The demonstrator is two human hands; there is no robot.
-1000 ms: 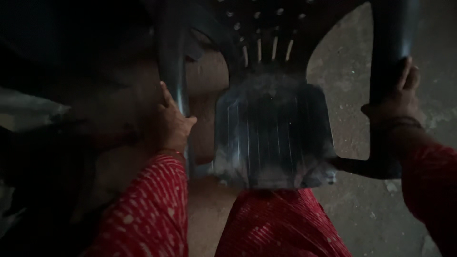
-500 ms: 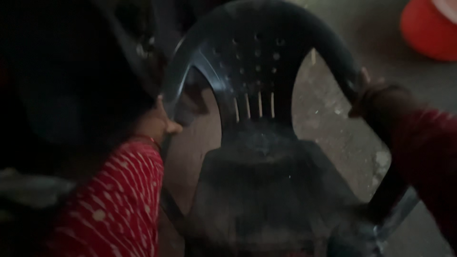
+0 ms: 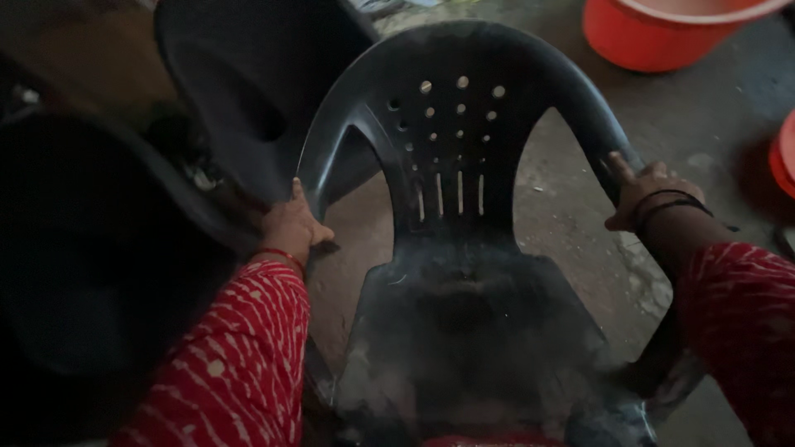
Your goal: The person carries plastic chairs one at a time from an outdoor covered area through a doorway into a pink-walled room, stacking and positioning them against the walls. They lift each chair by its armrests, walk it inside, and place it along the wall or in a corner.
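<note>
A dark plastic chair (image 3: pixel 464 273) with a perforated, slotted back stands right in front of me on a concrete floor. My left hand (image 3: pixel 291 228) grips its left armrest where the arm curves up into the back. My right hand (image 3: pixel 644 192), with a dark band at the wrist, grips the right armrest. Both arms wear red sleeves with white marks. The seat is dusty and bare.
Another dark chair (image 3: pixel 248 91) stands behind and to the left, and a large dark rounded shape (image 3: pixel 91 265) fills the left side. An orange tub (image 3: pixel 662 33) sits at the top right, with another orange edge (image 3: pixel 785 157) at the right border.
The view has tilted up and the chair's back now fills the frame. Both hands stay on the armrests; the orange tub has come into sight.
</note>
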